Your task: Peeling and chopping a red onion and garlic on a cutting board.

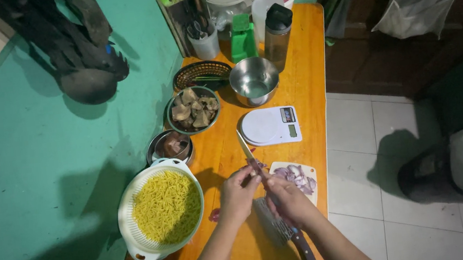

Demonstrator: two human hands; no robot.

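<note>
My left hand [238, 196] and my right hand [289, 199] meet over the orange table [307, 80], just left of a small white cutting board [309, 169] with cut purple shallot pieces [295, 176]. A knife [244, 147] passes between the two hands, its blade pointing up and away from me. My right hand is closed around it. The fingers of my left hand pinch a small purple shallot bit [258, 164] against the blade. Below my right wrist a grey patterned blade [277, 228] with a dark handle [307, 253] lies on the table.
Left of my hands stands a white colander [134, 243] of yellow noodles. Behind are a small metal bowl [170, 145], a green bowl of brown pieces [193, 110], a steel bowl [254, 81], a white kitchen scale [269, 126], a woven basket [202, 72] and bottles [277, 32]. A teal wall is on the left, tiled floor on the right.
</note>
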